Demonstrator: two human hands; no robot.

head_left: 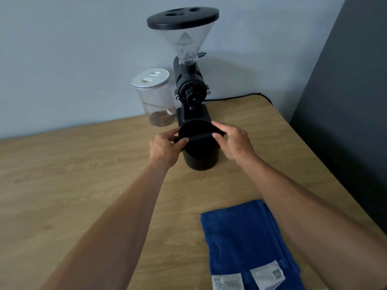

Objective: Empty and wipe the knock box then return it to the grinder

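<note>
A black round knock box (200,158) with a bar across its mouth stands on the wooden table right in front of the black coffee grinder (191,91). My left hand (166,148) pinches its left rim and the bar's left end. My right hand (234,143) grips the right rim, thumb at the bar's right end. The box's inside is dark and I cannot tell what it holds. The grinder has a clear cone hopper under a black lid.
A blue folded towel (245,237) with white labels lies near the front right. A clear jar (156,99) with a white lid stands left of the grinder. A black cable (236,97) runs behind. The table's right edge (326,164) borders a dark panel.
</note>
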